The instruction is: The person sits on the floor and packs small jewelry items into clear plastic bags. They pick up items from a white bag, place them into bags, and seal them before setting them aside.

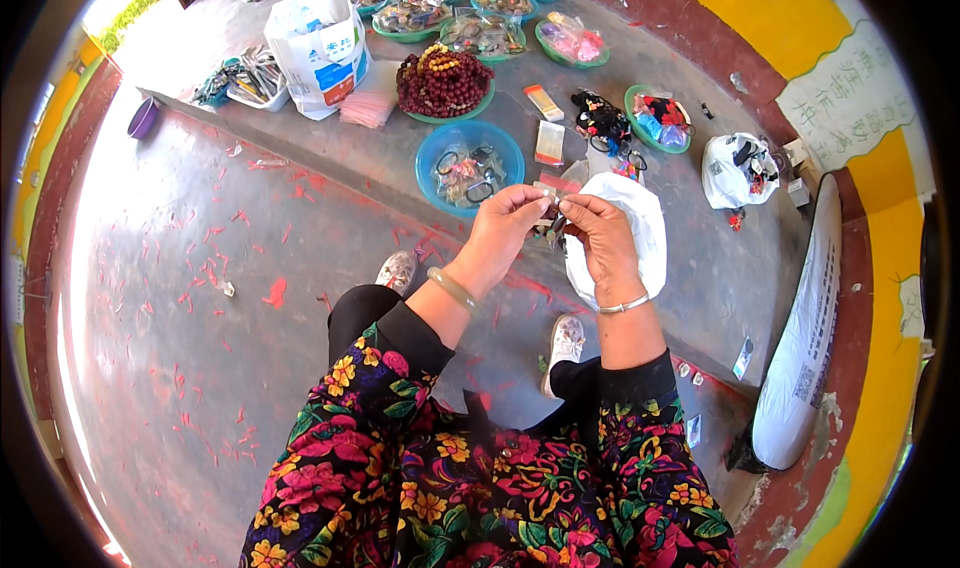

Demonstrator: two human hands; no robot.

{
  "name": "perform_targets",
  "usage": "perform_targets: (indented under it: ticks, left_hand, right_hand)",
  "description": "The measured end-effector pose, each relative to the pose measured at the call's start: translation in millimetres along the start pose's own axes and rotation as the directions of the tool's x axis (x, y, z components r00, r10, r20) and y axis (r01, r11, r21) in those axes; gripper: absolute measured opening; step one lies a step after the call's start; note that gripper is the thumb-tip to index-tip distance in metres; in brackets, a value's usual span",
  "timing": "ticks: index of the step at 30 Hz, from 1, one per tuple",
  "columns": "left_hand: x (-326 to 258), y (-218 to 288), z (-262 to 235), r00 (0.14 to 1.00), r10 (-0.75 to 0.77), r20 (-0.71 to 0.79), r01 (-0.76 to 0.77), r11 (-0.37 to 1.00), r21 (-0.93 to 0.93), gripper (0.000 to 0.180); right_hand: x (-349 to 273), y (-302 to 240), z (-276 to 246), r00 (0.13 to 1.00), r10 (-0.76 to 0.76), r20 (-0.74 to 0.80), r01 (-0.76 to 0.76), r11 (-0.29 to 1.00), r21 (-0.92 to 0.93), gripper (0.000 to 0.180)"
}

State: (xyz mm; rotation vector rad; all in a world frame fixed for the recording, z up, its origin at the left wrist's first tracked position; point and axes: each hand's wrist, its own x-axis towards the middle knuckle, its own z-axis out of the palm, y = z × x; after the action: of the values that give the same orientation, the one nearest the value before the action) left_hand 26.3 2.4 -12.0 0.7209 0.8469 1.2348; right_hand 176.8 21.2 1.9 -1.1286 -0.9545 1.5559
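My left hand (pixel 500 230) and my right hand (pixel 606 236) meet in front of me, thumbs and forefingers pinched close together. Between the fingertips is a small dark piece (pixel 557 224), too small to name. A white plastic bag (pixel 650 230) lies beneath and beside my right hand. Just beyond my left hand stands a blue basin (pixel 428 168) with black loops and small packets inside. Near the fingertips lie other small items, partly hidden by my hands. A pale bangle (pixel 452 288) circles my left wrist and a silver one (pixel 624 305) my right.
Dark red bead strings (pixel 442 83) fill a green basin ahead. Behind them stand several basins of packets. A white bag (pixel 318 53) stands at the left, a stuffed white bag (pixel 738 173) at the right. The raised step's edge (pixel 330 181) crosses the floor before me.
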Motion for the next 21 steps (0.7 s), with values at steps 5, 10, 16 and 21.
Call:
perform_targets:
  ticks: [5, 10, 16, 21]
  left_hand:
    - [2.3, -0.8, -6.0, 1.0, 0.002, -0.015, -0.001, 0.997, 0.073, 0.016]
    - [-0.6, 12.0, -5.7, 0.994, -0.107, -0.036, 0.111, 0.98, 0.163, 0.018]
    - [1.5, 7.0, -6.8, 0.993, -0.118, 0.006, 0.118, 0.99, -0.082, 0.013]
    - [7.6, -2.1, -11.6, 0.998, -0.039, 0.039, 0.044, 0.99, -0.135, 0.011]
  right_hand:
    - [-1.0, -0.7, -1.9, 1.0, 0.007, 0.008, -0.007, 1.0, -0.01, 0.014]
    - [1.2, 2.3, -6.6, 0.999, -0.037, 0.027, 0.039, 0.996, -0.083, 0.013]
    - [-0.6, 0.1, -3.1, 0.998, -0.054, 0.045, 0.06, 0.985, -0.162, 0.014]
    - [1.1, 1.9, -0.3, 0.99, -0.129, 0.05, 0.134, 0.985, -0.109, 0.013]
